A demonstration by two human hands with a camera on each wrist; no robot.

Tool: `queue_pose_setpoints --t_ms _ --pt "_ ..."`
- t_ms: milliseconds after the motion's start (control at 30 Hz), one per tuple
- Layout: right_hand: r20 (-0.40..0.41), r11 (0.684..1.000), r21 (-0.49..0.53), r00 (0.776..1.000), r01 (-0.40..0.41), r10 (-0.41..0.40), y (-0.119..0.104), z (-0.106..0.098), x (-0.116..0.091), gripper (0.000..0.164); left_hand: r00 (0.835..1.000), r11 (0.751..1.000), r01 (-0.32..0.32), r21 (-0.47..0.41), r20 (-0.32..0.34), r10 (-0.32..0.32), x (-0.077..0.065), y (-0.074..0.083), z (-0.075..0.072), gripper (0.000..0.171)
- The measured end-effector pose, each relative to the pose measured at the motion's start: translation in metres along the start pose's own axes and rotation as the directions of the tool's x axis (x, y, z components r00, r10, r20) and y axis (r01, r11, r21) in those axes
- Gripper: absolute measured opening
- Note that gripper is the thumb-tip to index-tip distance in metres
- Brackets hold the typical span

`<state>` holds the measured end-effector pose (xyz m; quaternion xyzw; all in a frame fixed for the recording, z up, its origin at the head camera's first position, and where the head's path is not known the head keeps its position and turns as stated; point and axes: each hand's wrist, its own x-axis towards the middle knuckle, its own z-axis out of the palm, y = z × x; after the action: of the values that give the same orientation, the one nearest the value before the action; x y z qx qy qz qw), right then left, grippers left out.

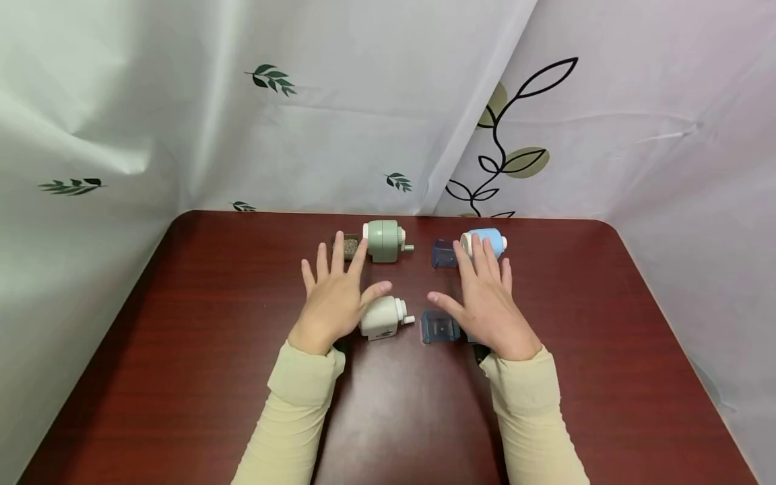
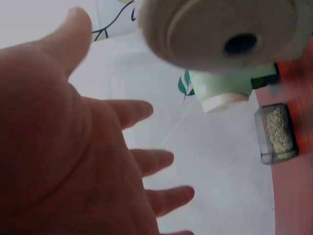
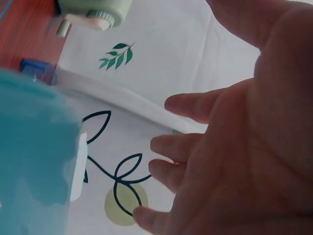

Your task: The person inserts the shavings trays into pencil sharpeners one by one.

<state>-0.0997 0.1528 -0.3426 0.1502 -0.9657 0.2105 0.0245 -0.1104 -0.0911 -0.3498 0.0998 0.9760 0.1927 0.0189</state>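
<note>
Pale yellow sleeves, wide cuffs

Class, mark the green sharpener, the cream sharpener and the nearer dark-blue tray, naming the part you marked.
Green sharpener [image 1: 383, 242]: head view, middle of its body.
Cream sharpener [image 1: 381, 316]: head view, its body, left of the crank.
Nearer dark-blue tray [image 1: 440, 327]: head view, its visible middle.

Counter was a dark reddish wood-grain thing with rounded far corners, and pale sheeting hung behind it and down both sides. Little green leaf sprigs dotted the left part, a black vine climbed the right, and some soft glare bounced off the counter.
</note>
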Motion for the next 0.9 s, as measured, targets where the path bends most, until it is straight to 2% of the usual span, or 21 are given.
queue_pose_setpoints --t_ms 167,300,667,900 --pt "0.008 0.999 0.009 0.999 0.053 -0.053 -0.006 0.001 0.003 0.087 0.999 0.999 -0.035 -0.025 0.022 0.035 0.001 -0.007 -0.006 0.064" --pt "0.026 0.997 0.002 0.997 0.073 -0.073 -0.012 0.003 0.005 0.085 0.998 0.999 -0.023 -0.039 0.055 0.026 0.0 -0.015 -0.011 0.059" --pt "0.087 0.994 0.01 0.99 0.111 -0.112 -0.023 0.012 0.006 0.079 0.99 0.999 -0.048 0.018 0.137 0.045 -0.002 -0.042 -0.021 0.069" --pt "0.124 0.993 0.023 0.985 0.119 -0.121 -0.029 0.018 0.006 0.078 0.984 0.994 -0.102 -0.025 0.143 0.105 -0.007 -0.067 -0.028 0.069"
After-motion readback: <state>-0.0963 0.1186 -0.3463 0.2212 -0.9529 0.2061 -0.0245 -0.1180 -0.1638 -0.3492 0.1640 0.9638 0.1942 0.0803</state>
